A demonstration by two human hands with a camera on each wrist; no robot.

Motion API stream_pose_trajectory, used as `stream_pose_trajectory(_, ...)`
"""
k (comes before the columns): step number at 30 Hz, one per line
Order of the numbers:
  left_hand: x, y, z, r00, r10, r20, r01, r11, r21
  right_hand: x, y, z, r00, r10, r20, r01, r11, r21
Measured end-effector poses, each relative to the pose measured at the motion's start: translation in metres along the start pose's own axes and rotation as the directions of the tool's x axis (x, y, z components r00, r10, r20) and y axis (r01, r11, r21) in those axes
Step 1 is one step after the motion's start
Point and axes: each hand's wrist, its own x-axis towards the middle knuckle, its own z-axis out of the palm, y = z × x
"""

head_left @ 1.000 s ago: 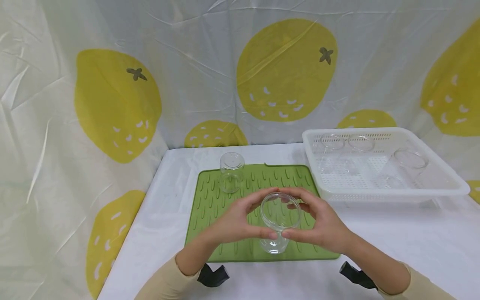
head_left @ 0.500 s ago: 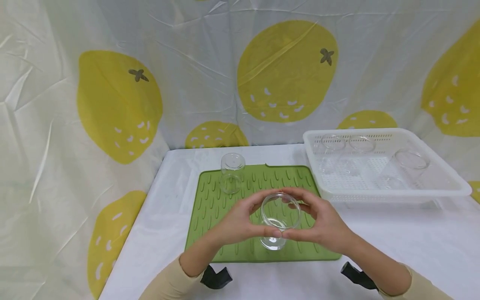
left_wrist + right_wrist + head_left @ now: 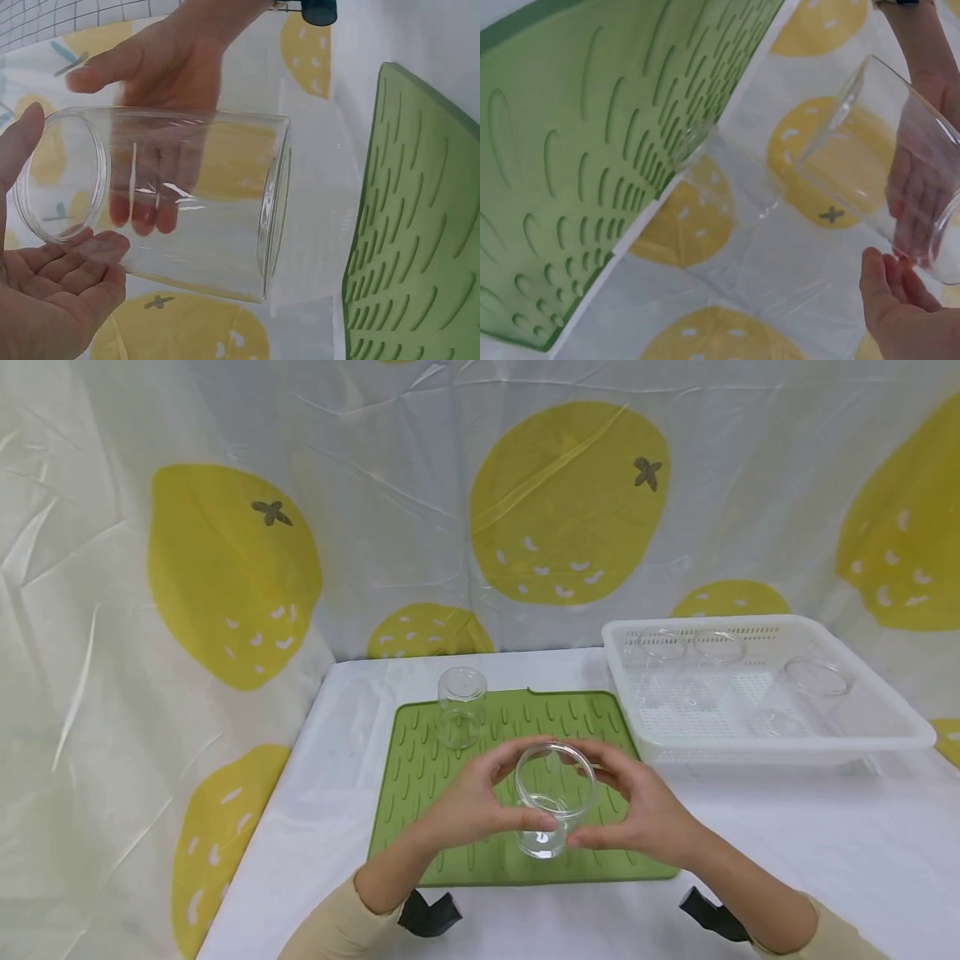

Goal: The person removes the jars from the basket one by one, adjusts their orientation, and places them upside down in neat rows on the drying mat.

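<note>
The thumbs, which met at the near side of the held glass (image 3: 553, 806) half a second ago, now stand slightly apart. The left grip (image 3: 468, 810) holds it near the rim; the right grip (image 3: 660, 810) is wider, thumb parted from the glass, fingers curving past the far side, though I cannot tell whether they touch. The glass is mouth up over the near part of the green mat (image 3: 411, 777). The head view hides its clearance; both wrist views show a gap beneath its base. A second glass (image 3: 461, 714) stands upside down at the mat's far left. White bench (image 3: 847, 843) cloth borders the mat's left and near edges; a basket (image 3: 787, 746) with three glasses (image 3: 817, 678) sits just beside its far right corner. Only the left wrist view shows a wire grid (image 3: 45, 22).
</note>
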Motion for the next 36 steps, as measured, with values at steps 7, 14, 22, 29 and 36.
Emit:
stream_pose_trajectory(7,0.001,0.017,-0.011,0.989,0.145,-0.041,-0.145,0.989,-0.005,-0.002,0.019,0.004,0.999,-0.011,0.044,0.008,0.998,0.06)
stream_pose_trajectory(14,0.002,0.033,-0.016,0.971,0.233,-0.044,-0.234,0.972,-0.019,-0.002,0.037,0.011,0.997,0.014,0.073,-0.019,0.997,0.075)
stream_pose_trajectory(22,0.004,0.039,-0.017,0.962,0.272,-0.037,-0.273,0.961,-0.037,-0.003,0.045,0.019,0.986,0.113,0.12,-0.122,0.99,0.07)
stream_pose_trajectory(29,0.004,0.04,-0.015,0.961,0.27,-0.049,-0.273,0.96,-0.055,-0.002,0.048,0.025,0.987,0.108,0.117,-0.118,0.989,0.085)
stream_pose_trajectory(36,0.003,0.038,-0.015,0.963,0.263,-0.06,-0.266,0.963,-0.047,-0.003,0.048,0.028,0.989,0.091,0.114,-0.104,0.987,0.118)
